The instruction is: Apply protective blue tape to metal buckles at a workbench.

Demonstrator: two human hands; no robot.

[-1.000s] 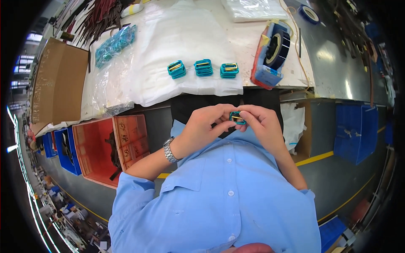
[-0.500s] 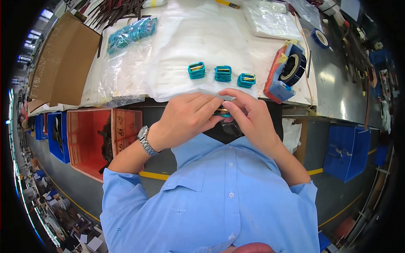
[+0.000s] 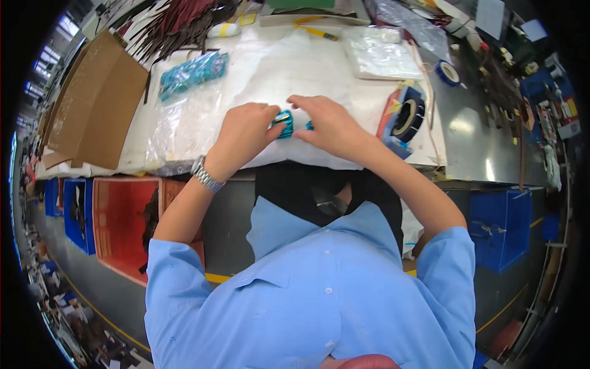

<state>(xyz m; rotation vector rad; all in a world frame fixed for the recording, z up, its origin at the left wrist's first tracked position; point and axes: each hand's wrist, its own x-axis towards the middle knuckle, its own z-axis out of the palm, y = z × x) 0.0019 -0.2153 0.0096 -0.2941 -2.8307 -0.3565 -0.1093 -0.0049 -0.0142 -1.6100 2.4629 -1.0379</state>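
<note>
My left hand point(image 3: 243, 134), with a metal-banded watch point(image 3: 206, 174) on its wrist, closes its thumb and fingers on the left side of a small stack of teal-edged rectangular pieces point(image 3: 284, 125). A gold-coloured strip shows on top of that stack; the pieces look like wrapped buckles. Just to the right, my right hand point(image 3: 333, 128) hovers over the table with thumb and fingers apart. A bit of a second teal stack point(image 3: 309, 125) peeks out by its thumb, the rest hidden behind the hand. No third stack shows.
A tape dispenser point(image 3: 402, 120) stands right of my hands. Clear plastic bags point(image 3: 384, 54) lie beyond it, near a blue tape roll point(image 3: 447, 73). A bag of teal pieces point(image 3: 192, 75) and a cardboard box point(image 3: 95, 104) are at left. An orange crate point(image 3: 126, 227) sits below the table edge.
Both hands have moved forward from the table's front edge onto the tabletop and parted. Earlier they held a small teal-and-gold piece together, with three stacks in plain view. The view has shifted slightly.
</note>
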